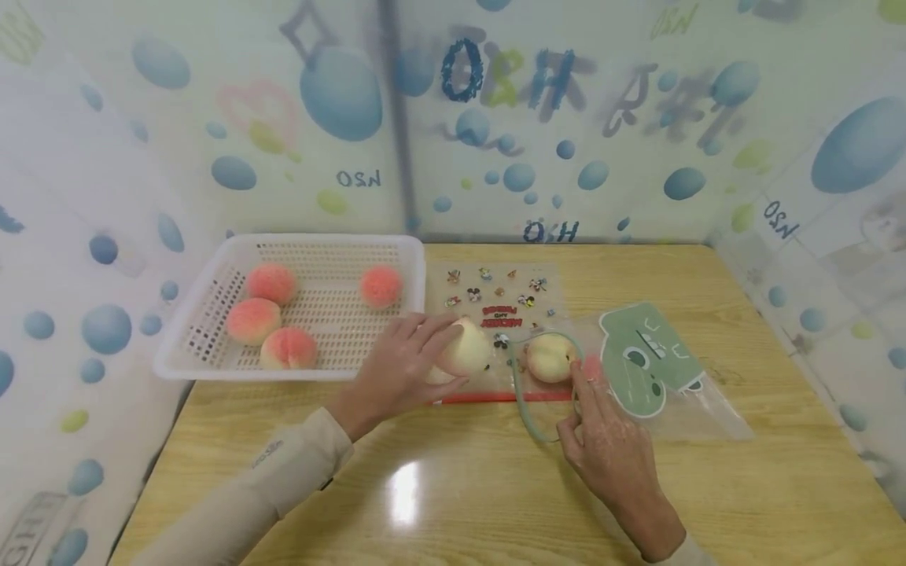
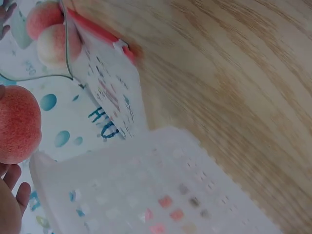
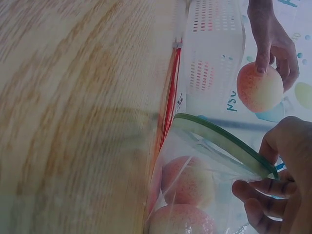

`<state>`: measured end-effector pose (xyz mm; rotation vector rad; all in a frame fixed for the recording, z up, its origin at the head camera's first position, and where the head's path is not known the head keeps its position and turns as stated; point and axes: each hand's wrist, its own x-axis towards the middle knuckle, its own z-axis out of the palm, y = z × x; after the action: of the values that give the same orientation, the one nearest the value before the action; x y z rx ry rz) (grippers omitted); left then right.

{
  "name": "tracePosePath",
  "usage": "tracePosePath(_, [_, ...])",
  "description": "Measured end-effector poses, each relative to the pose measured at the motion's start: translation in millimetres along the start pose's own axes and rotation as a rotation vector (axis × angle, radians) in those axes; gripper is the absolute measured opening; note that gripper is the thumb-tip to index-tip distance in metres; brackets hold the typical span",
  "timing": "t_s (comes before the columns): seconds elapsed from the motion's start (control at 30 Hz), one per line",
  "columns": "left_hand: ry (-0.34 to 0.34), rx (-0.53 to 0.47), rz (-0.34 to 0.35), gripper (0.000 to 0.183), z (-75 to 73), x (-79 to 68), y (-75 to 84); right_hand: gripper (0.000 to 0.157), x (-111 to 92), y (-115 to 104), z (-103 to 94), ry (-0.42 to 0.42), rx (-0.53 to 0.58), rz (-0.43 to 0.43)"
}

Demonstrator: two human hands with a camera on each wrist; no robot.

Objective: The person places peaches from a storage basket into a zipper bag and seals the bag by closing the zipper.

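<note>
My left hand [image 1: 403, 365] grips a pale yellow and pink peach [image 1: 469, 350] in the air, just right of the white basket. The right wrist view shows this held peach [image 3: 258, 87] apart from the bag. With my right hand [image 1: 614, 440] I pinch the green rim [image 3: 226, 139] of a clear plastic bag that has a green cartoon figure [image 1: 647, 362] printed on it. The bag's mouth gapes open towards the left hand. Inside it lie a peach [image 3: 187, 180] and another peach [image 3: 180, 222] in front.
A white perforated basket [image 1: 418, 306] at the left holds several pink peaches [image 1: 289, 348]. Beneath the hands' area lies a second clear bag [image 1: 453, 271] with cartoon prints and a red zip strip [image 1: 470, 398]. All stand on a wooden table [image 1: 481, 487], with a patterned curtain [image 1: 602, 141] behind.
</note>
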<state>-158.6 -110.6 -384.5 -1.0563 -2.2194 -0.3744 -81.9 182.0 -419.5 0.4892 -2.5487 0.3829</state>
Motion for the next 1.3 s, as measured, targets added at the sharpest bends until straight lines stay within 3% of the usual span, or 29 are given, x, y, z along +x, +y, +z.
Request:
tracePosePath(0.27, [-0.052, -0.033, 0.050, 0.062, 17.7, 11.1, 15.9, 0.069, -0.7, 0.7, -0.5, 0.000, 0.022, 0.005])
tracePosePath(0.47, [-0.137, -0.106, 0.098, 0.058, 36.6, 13.6, 33.4, 0.068, -1.9, 0.4, 1.3, 0.005, 0.035, 0.002])
tracePosePath(0.8, [-0.267, -0.111, 0.146, 0.052, 65.1, 15.2, 61.6, 0.068, -2.6, -0.7, 2.0, -0.017, 0.046, -0.003])
tracePosePath(1.07, [-0.291, -0.115, 0.194, 0.049, 81.7, 18.6, 74.5, 0.067, -4.4, -3.2, 3.2, -0.040, 0.067, -0.013])
tracePosePath(1.3, [-0.328, -0.040, 0.097, 0.047, 85.3, 15.0, 79.8, 0.072, -6.5, -2.8, 4.0, -0.055, 0.094, -0.006])
